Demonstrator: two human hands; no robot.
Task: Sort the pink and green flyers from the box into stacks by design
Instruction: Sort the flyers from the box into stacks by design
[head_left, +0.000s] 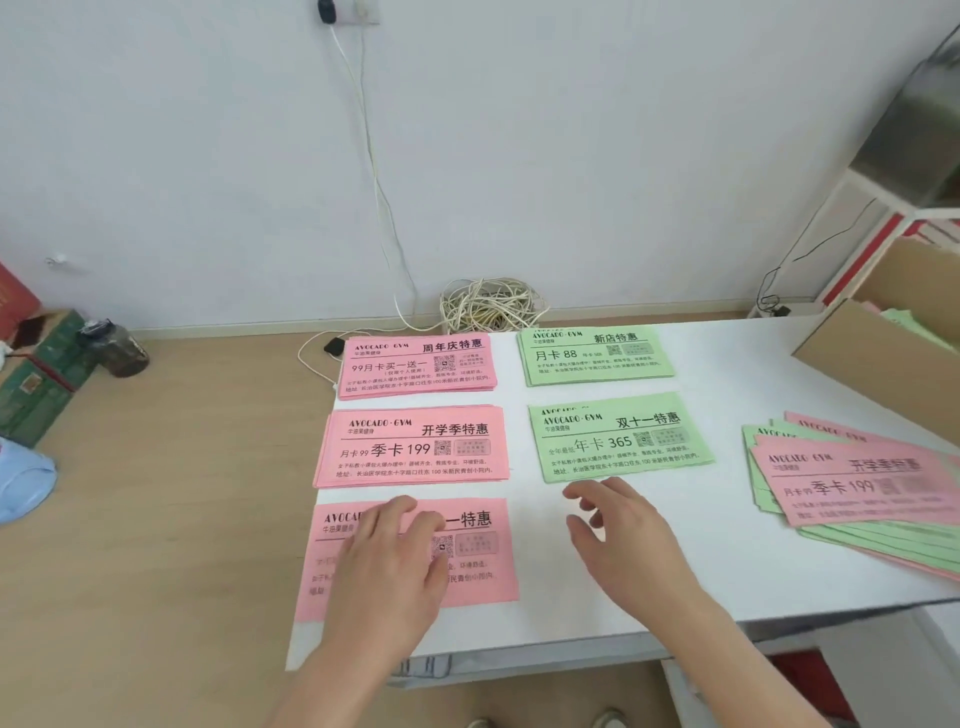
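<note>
1. On the near left of the desk (540, 597), your left grip (395, 561) lies flat on the near pink flyer (483, 577) — pressing it, not grasping it.
2. Your right grip (618, 535) hangs loose and holds nothing, just below a green stack (618, 441).
3. The mixed pile (857, 488) waits at the right, near the box (883, 353).
4. Careful — that pink flyer sits right at the desk's left edge. A sliding palm could push it off.
5. The pink designs look alike, so a quick glance could land one on the wrong stack.
</note>
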